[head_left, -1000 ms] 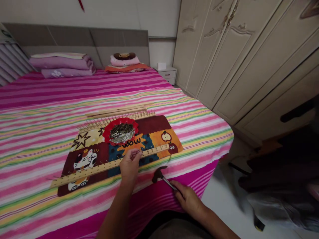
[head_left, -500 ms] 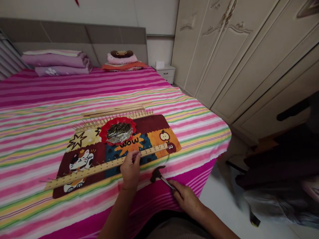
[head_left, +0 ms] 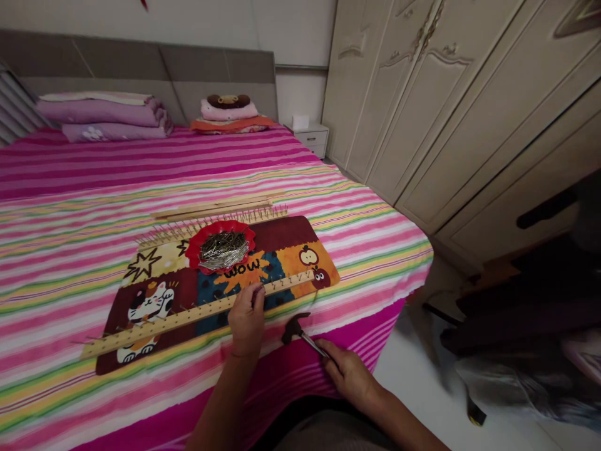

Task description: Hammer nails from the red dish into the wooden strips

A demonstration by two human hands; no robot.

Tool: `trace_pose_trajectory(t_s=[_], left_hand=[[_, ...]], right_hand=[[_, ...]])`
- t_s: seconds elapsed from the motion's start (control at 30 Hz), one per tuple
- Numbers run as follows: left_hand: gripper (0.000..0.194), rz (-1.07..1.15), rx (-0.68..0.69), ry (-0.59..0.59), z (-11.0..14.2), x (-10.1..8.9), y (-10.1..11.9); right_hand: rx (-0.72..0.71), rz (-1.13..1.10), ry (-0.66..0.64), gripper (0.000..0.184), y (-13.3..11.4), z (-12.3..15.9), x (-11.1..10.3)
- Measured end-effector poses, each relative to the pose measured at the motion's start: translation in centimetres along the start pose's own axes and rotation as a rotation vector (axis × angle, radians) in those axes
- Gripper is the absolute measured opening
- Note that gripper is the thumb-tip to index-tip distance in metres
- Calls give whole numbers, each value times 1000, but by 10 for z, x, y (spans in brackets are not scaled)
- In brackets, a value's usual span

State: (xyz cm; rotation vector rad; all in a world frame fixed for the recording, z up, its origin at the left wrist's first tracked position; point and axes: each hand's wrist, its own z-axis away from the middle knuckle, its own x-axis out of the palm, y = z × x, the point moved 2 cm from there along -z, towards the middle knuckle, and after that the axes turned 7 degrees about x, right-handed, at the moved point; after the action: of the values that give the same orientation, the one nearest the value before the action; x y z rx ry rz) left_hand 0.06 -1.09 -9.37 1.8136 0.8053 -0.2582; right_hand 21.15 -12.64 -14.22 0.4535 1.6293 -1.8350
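My left hand [head_left: 247, 318] is closed over the middle of a long wooden strip [head_left: 201, 312], its fingertips pinched together. What they pinch, probably small, is hidden. Nails stand along the strip on both sides of the hand. My right hand [head_left: 350, 374] is wrapped round the handle of a claw hammer [head_left: 295, 328], whose dark head rests low over the bed, right of the left hand. A red scalloped bowl [head_left: 193, 244] full of loose nails [head_left: 224, 249] sits behind the strip, on a patterned mat [head_left: 282, 235] with a cat and apples.
A second strip bristling with nails [head_left: 267, 216] lies behind the bowl, with bare wooden strips [head_left: 220, 205] beyond it. All rest on a striped bed [head_left: 375, 250]. Folded quilts [head_left: 103, 116] are by the headboard. A wardrobe [head_left: 399, 94] stands at the right; a tape measure [head_left: 476, 413] is on the floor.
The view has shifted very slightly. Both hands hold nearly the same places, and the hammer stays low beside the strip.
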Motion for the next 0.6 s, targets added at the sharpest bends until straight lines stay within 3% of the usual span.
trace_pose_trajectory(t_s=[0.23,0.4,0.6], left_hand=[[26,20,-103,-35,3,8,-3],[22,-98,-47,-56,2,5,2],[21,-96,-55,-42,3,4,1]], right_hand=[[-46,-102,8,39,-11,10,-9],[-77,-180,89,37,-38,16,-32],[-250,-2,247,41,-79,-15,-67]])
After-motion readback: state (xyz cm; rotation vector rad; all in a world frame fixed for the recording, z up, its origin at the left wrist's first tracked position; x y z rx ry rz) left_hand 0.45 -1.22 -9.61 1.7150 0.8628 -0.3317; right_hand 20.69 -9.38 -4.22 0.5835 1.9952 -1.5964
